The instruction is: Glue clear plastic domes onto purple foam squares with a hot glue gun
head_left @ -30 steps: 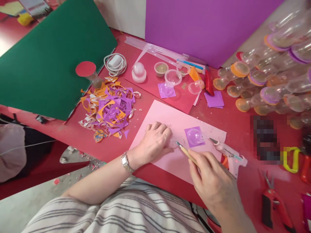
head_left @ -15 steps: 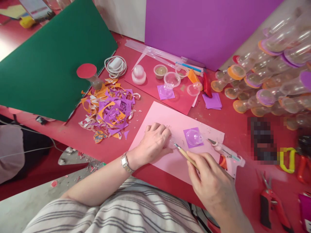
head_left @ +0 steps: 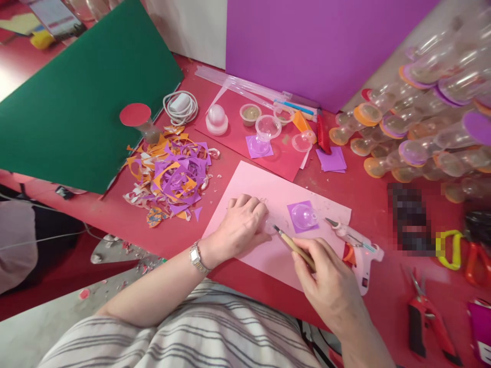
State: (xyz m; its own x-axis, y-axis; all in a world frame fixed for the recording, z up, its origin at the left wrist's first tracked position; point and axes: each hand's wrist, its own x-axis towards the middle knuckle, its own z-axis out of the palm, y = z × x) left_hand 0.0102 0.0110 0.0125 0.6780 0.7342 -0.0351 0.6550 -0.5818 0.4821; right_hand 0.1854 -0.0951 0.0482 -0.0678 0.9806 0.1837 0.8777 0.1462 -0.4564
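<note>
On the pink sheet (head_left: 230,214), my left hand (head_left: 240,227) is closed over a small clear plastic piece (head_left: 270,225), most of it hidden under the fingers. My right hand (head_left: 326,273) grips a craft knife (head_left: 289,240) by its wooden handle, its tip at the clear piece. Just beyond the knife, a clear plastic dome (head_left: 304,216) rests on a purple paper square (head_left: 311,229). A white glue gun (head_left: 356,240) lies to the right, its nozzle pointing at the dome.
Purple and orange paper scraps (head_left: 180,174) are heaped on the left. Clear cups (head_left: 268,127) stand at the back, near stacked purple squares (head_left: 332,159). Clear tubes (head_left: 429,107) are piled at right. Red pliers (head_left: 425,312) and yellow-handled scissors (head_left: 454,250) lie near the right edge.
The knife tip has shifted slightly at the clear piece, and my right hand is a little lower. My left hand stays on the piece. The whole view has moved slightly.
</note>
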